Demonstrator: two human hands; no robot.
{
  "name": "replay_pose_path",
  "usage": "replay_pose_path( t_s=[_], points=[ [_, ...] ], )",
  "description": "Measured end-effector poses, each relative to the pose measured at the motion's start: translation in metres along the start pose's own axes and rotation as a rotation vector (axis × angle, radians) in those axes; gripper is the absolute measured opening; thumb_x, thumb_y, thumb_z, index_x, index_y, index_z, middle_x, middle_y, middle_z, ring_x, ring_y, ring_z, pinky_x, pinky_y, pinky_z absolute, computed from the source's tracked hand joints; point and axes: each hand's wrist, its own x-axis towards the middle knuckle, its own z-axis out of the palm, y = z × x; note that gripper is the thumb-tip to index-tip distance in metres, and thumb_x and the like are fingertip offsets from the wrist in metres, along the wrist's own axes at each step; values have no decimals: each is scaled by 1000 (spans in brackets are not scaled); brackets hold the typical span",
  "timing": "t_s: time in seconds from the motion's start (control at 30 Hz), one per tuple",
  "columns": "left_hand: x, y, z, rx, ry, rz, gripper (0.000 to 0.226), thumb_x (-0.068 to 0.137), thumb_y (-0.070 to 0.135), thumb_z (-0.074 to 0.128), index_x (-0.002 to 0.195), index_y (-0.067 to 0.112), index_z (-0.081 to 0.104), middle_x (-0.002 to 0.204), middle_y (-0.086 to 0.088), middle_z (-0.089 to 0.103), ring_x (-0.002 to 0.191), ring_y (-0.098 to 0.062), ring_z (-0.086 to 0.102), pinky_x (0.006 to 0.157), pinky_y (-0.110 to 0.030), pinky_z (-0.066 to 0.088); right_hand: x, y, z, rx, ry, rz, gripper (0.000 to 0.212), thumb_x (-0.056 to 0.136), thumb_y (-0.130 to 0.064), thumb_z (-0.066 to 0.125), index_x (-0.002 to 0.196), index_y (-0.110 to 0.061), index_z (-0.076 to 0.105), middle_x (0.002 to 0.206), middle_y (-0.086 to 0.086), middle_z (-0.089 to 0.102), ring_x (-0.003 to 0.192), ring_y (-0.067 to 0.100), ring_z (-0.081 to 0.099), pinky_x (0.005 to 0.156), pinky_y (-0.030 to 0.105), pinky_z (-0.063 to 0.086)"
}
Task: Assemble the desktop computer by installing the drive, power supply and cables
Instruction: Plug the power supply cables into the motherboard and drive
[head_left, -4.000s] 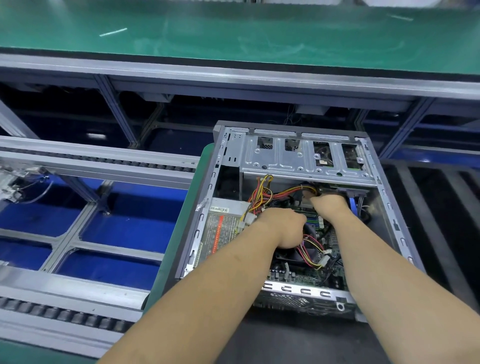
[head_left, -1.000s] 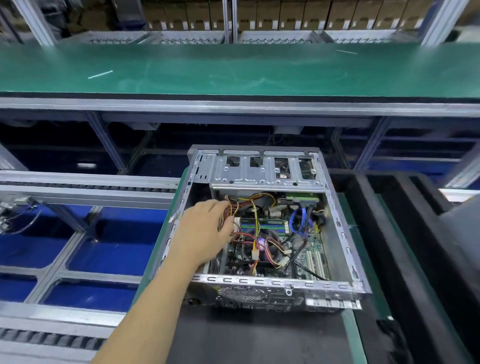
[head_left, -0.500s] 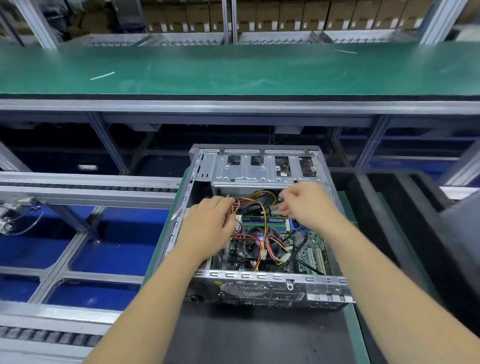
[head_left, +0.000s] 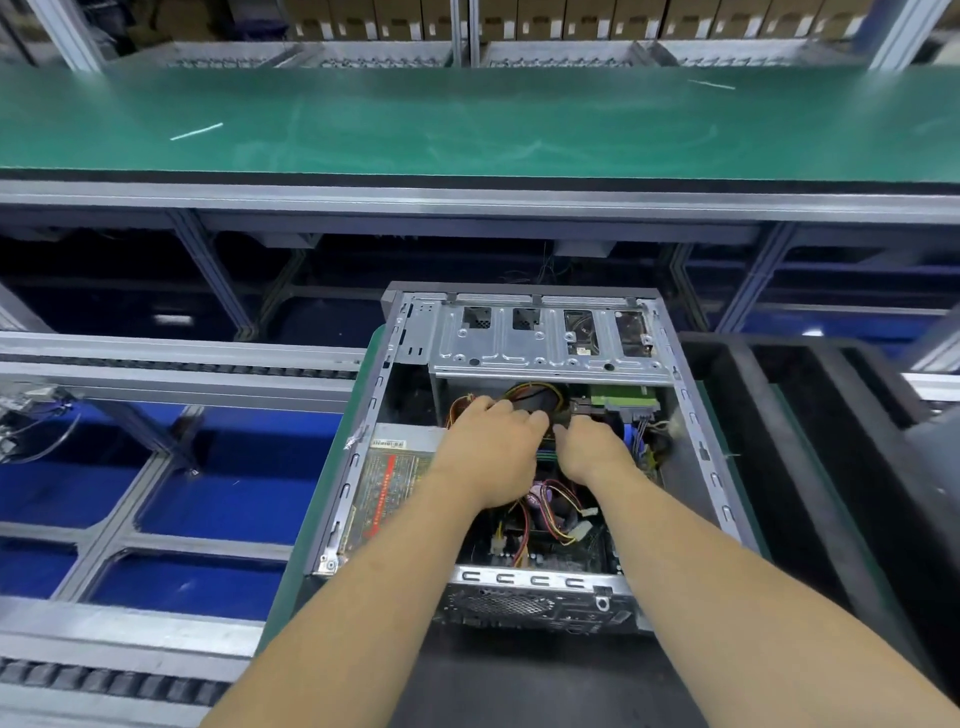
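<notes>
I noted power supply (head_left: 387, 488) seated in case (head_left: 691, 415); drive (head_left: 623, 401) in bay; left hand (head_left: 491, 452), right hand (head_left: 589, 449) gripping cables (head_left: 535, 397); cabling unfinished.

Colours, open computer case (head_left: 691, 415) on the bench
Bare silver-grey metal case; cables (head_left: 558, 506) red, yellow, black; green circuit board (head_left: 623, 401); yellowish, red-printed power supply label (head_left: 387, 488); green belt (head_left: 467, 124); blue floor panels (head_left: 208, 582)

The power supply (head_left: 387, 483) lies left in the case (head_left: 691, 415), the drive cage (head_left: 540, 343) behind it.
</notes>
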Motion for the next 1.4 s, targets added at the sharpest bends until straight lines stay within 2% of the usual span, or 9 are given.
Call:
replay_pose_path(
  t_s=[0.1, 0.27, 0.43, 0.57, 0.73, 0.93, 1.13, 1.27, 1.4],
  points=[
    [0, 2, 5, 81, -75, 65, 36, 88, 24, 52, 123, 17, 51, 112, -5, 65, 110, -28, 51, 98, -42, 35, 3, 3, 2, 6, 10, -1, 43, 105, -40, 38, 118, -4, 56, 116, 17, 64, 105, 35, 60, 80, 38, 48],
    [4, 6, 12, 42, -84, 46, 27, 94, 27, 43, 110, 15, 61, 110, -5, 65, 110, -27, 51, 97, -42, 34, 2, 4, 5, 2, 94, -20, 43, 104, -41, 39, 115, -4, 58, 111, 17, 66, 96, 34, 61, 71, 34, 44],
    [6, 6, 15, -24, -108, 32, 27, 95, 29, 43, 110, 15, 60, 112, -6, 65, 112, -27, 49, 95, -43, 37, 4, 4, 6, 57, 124, -3, 28, 101, -32, 45, 88, -9, 55, 100, 15, 66, 80, 32, 56, 68, 33, 44],
    [6, 5, 18, -67, -115, 41, 26, 94, 27, 44, 111, 14, 58, 110, -7, 65, 111, -28, 49, 93, -43, 37, 7, 6, 7, 45, 135, 7, 21, 101, -18, 45, 82, -10, 51, 99, 17, 66, 81, 32, 57, 68, 33, 46],
    [7, 6, 22, -101, -149, 52, 24, 95, 26, 43, 111, 15, 56, 111, -7, 66, 111, -28, 47, 90, -43, 36, 12, 5, 9, -2, 140, -3, 40, 103, -40, 39, 89, -8, 59, 100, 16, 66, 79, 30, 56, 66, 33, 43],
    [11, 4, 23, -165, -198, 50, 25, 95, 29, 42, 107, 17, 60, 106, -9, 66, 107, -27, 48, 82, -41, 33, 22, -1, 8, -135, 126, -68, 48, 105, -41, 31, 108, -5, 63, 111, 20, 66, 104, 36, 61, 72, 34, 39],
    [11, 4, 21, -235, -165, 22, 25, 93, 39, 43, 83, 20, 58, 79, -2, 53, 97, -28, 52, 74, -38, 33, 30, 10, 8, -56, 131, -44, 42, 107, -35, 33, 87, -8, 58, 96, 19, 67, 75, 28, 50, 64, 31, 38],
    [10, 4, 22, -235, -165, 19, 20, 94, 37, 43, 86, 22, 55, 79, -2, 51, 97, -27, 50, 79, -39, 34, 30, 10, 10, -23, 132, -21, 43, 107, -29, 33, 99, -2, 65, 83, 12, 60, 67, 24, 43, 60, 30, 35],
    [10, 5, 23, -206, -181, 24, 26, 95, 37, 41, 99, 19, 60, 95, -8, 64, 98, -27, 50, 88, -41, 39, 30, 11, 11, -27, 167, -21, 41, 106, -22, 34, 100, 1, 67, 95, 19, 67, 72, 26, 49, 61, 29, 38]
  ],
)
